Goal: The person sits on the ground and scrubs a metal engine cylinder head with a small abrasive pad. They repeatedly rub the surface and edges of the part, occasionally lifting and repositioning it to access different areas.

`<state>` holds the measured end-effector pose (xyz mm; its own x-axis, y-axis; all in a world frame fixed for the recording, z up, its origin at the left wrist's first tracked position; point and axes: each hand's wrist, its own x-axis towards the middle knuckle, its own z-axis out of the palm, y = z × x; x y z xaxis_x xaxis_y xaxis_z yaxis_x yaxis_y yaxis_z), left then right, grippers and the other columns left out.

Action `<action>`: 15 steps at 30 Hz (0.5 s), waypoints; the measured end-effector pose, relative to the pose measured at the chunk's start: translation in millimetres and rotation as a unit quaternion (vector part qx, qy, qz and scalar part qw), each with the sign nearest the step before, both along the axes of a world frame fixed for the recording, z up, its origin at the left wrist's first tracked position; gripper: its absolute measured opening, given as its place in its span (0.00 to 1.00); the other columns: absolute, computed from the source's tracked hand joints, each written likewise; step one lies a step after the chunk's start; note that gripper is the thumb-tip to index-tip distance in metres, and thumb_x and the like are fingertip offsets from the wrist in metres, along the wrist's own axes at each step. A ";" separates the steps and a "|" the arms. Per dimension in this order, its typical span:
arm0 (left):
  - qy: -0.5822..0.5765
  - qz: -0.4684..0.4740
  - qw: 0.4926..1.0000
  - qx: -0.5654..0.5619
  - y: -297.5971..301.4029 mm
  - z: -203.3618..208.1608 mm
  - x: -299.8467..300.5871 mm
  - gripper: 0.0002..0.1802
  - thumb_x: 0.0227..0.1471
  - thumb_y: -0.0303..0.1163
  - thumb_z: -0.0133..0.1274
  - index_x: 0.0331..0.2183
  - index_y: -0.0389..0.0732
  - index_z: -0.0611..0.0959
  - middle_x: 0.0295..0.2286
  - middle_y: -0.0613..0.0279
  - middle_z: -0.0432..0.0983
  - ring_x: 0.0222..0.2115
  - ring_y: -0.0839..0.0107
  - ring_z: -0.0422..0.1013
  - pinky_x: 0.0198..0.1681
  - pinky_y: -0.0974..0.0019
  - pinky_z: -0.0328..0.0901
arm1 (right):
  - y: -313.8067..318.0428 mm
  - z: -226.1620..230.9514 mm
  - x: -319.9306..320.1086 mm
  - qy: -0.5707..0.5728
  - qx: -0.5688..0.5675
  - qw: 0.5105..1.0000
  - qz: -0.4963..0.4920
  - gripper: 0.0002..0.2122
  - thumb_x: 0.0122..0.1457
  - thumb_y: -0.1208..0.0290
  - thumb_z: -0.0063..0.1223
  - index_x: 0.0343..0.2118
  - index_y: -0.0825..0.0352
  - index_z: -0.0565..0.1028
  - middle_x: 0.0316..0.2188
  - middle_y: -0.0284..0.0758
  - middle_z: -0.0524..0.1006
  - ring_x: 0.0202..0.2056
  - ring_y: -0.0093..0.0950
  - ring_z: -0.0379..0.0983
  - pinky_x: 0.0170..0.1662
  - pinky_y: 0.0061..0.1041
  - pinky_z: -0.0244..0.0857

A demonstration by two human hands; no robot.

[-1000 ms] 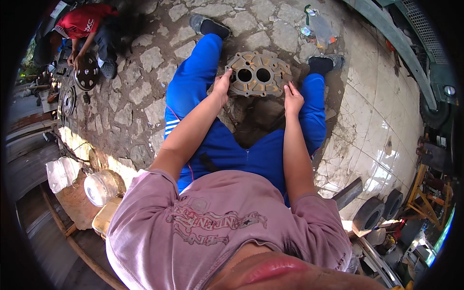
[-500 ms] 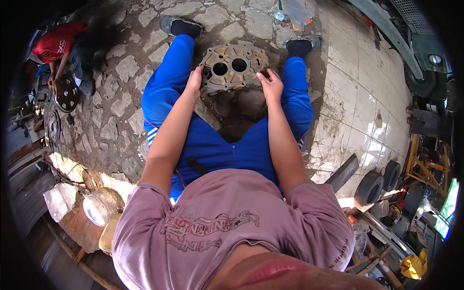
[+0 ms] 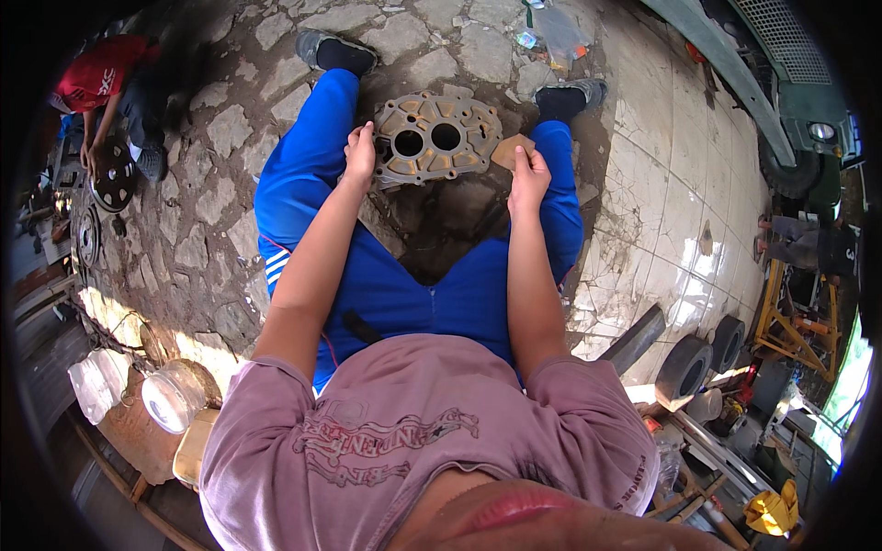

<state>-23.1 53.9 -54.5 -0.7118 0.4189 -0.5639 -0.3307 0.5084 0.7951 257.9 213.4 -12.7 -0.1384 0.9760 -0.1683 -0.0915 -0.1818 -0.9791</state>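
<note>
A grey metal gear housing with two large round holes and a ribbed, brownish face lies tilted between my feet. At its left edge is my left hand, fingers curled and closed on the rim; the fingertips are partly hidden. My right hand pinches a small brown sheet, which looks like sandpaper, between thumb and fingers. The sheet is beside the housing's right edge; I cannot tell whether they touch.
Rough stone paving borders pale tiles on the right. A person in a red shirt handles a dark round plate at the far left. Tyres stand lower right; clear plastic containers sit lower left. A vehicle is upper right.
My right hand has come off the housing's right edge and now shows the brown sheet in its fingers. My left hand stays at the left edge. The whole view has shifted slightly.
</note>
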 end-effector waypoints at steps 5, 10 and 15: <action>0.007 0.005 1.000 0.020 -0.2 -3.7 8.0 0.45 0.64 0.64 0.45 0.69 0.42 0.66 0.66 0.41 0.60 0.68 0.48 0.56 0.70 0.51 0.53 | -23.1 17.7 -13.4 -0.210 0.256 0.936 0.123 0.08 0.64 0.75 0.64 0.44 0.71 0.84 0.47 0.37 0.87 0.45 0.25 0.84 0.50 0.25 0.75; 0.020 -0.014 0.999 0.046 0.5 -2.6 4.8 0.43 0.66 0.62 0.44 0.68 0.39 0.68 0.64 0.39 0.63 0.67 0.48 0.59 0.69 0.52 0.54 | -49.7 -3.1 -23.7 -0.336 0.374 0.825 0.258 0.11 0.64 0.71 0.61 0.47 0.68 0.84 0.55 0.40 0.82 0.61 0.41 0.74 0.67 0.43 0.65; 0.037 -0.030 0.998 0.047 -1.6 2.0 5.9 0.44 0.66 0.63 0.43 0.67 0.38 0.68 0.63 0.38 0.64 0.66 0.47 0.60 0.69 0.52 0.55 | -56.8 3.4 -21.2 -0.430 0.398 0.763 0.273 0.16 0.68 0.64 0.58 0.53 0.67 0.82 0.63 0.41 0.76 0.67 0.39 0.68 0.69 0.47 0.59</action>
<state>-17.3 52.3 -52.4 -0.7227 0.5105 -0.4660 -0.2404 0.4465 0.8619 236.7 156.7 -9.3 -0.7333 0.6526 0.1906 0.5236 0.7209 -0.4541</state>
